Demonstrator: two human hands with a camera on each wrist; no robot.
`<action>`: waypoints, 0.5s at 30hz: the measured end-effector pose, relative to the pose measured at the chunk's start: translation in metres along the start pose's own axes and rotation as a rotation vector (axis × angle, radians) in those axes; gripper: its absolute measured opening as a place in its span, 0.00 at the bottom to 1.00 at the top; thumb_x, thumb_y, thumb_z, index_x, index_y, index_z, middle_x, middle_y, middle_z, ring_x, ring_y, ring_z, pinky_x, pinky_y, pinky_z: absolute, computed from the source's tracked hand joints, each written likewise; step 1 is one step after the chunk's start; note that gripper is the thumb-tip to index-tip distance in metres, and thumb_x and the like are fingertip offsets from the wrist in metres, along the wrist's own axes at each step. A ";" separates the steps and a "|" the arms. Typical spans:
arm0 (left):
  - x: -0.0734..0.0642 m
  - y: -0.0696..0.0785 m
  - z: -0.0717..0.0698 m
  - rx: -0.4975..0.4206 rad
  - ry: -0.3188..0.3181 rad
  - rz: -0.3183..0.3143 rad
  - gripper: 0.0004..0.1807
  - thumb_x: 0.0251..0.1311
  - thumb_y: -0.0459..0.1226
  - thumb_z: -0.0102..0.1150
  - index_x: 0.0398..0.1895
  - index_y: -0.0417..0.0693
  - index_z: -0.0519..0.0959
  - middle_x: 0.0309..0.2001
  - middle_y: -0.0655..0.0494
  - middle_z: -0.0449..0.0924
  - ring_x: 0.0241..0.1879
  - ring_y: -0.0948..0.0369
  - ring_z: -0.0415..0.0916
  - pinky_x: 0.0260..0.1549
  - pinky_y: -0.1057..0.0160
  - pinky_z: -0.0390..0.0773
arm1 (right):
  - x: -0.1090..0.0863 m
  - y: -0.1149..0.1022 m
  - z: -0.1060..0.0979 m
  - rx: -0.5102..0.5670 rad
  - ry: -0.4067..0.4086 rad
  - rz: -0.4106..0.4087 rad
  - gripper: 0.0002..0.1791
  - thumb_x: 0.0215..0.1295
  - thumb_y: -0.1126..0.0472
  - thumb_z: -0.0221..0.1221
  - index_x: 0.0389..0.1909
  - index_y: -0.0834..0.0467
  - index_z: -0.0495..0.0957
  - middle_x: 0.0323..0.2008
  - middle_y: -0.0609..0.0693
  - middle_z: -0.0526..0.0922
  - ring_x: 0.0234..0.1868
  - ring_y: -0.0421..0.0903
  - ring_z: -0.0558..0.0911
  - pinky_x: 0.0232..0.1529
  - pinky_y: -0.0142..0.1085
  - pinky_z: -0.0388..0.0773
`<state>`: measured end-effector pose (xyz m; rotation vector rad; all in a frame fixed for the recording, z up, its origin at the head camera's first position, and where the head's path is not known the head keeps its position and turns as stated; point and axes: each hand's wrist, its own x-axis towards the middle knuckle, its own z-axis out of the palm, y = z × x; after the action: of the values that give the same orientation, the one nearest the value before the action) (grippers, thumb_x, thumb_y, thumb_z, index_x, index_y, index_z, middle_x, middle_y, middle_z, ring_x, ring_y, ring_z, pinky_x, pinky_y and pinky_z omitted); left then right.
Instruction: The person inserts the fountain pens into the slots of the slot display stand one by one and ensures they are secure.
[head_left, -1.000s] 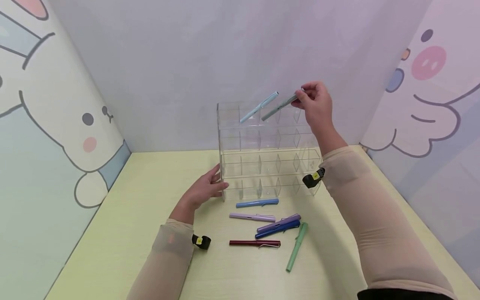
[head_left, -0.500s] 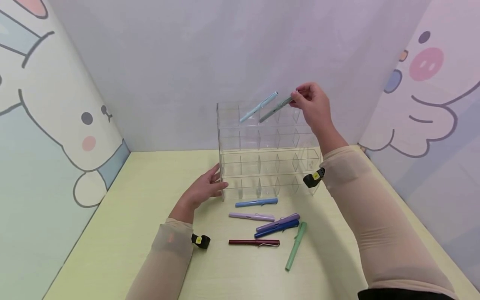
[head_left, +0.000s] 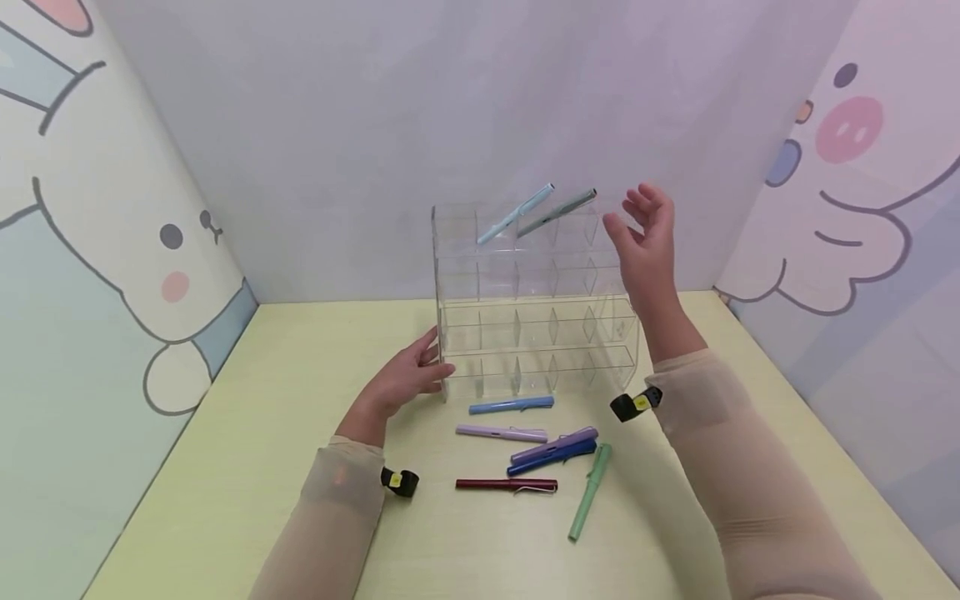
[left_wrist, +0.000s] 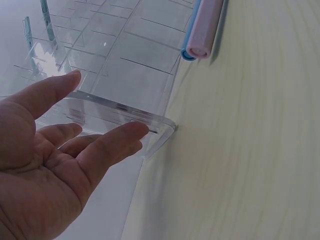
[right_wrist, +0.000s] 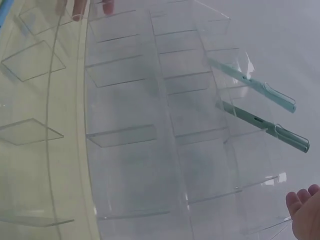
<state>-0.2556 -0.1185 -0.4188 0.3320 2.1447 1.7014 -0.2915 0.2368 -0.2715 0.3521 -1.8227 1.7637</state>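
A clear acrylic pen rack point(head_left: 536, 312) with tiered compartments stands at the back of the table. My left hand point(head_left: 405, 379) touches its left side panel, with fairly straight fingers along the outside and the thumb near the front edge. In the top tier a light blue pen point(head_left: 517, 213) and a grey-green pen point(head_left: 558, 212) lean side by side, tilted up to the right. My right hand point(head_left: 647, 242) hovers right of the grey-green pen, apart from it, fingers loosely spread and holding nothing. In the right wrist view the grey-green pen point(right_wrist: 262, 124) sits in its compartment.
On the table before the rack lie a blue pen point(head_left: 512, 406), a lilac pen point(head_left: 501, 432), a purple pen point(head_left: 553, 446) against a dark blue pen point(head_left: 551, 458), a dark red pen point(head_left: 506, 485) and a green pen point(head_left: 590, 493). A pale curtain point(head_left: 480, 100) hangs behind.
My right hand has lowered the grey-green pen into the top tier, let go of it and drawn away to the right. The left hand stays at the rack's side.
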 end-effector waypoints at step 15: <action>0.001 -0.003 -0.001 -0.002 0.000 0.001 0.47 0.66 0.44 0.61 0.79 0.71 0.42 0.78 0.56 0.51 0.64 0.56 0.72 0.57 0.54 0.78 | -0.067 0.004 -0.023 0.196 -0.053 0.007 0.30 0.69 0.66 0.58 0.68 0.57 0.60 0.64 0.53 0.67 0.68 0.56 0.66 0.59 0.30 0.75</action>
<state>-0.2567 -0.1201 -0.4214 0.3329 2.1425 1.7039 -0.2354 0.2461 -0.3136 0.4739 -1.6919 1.9602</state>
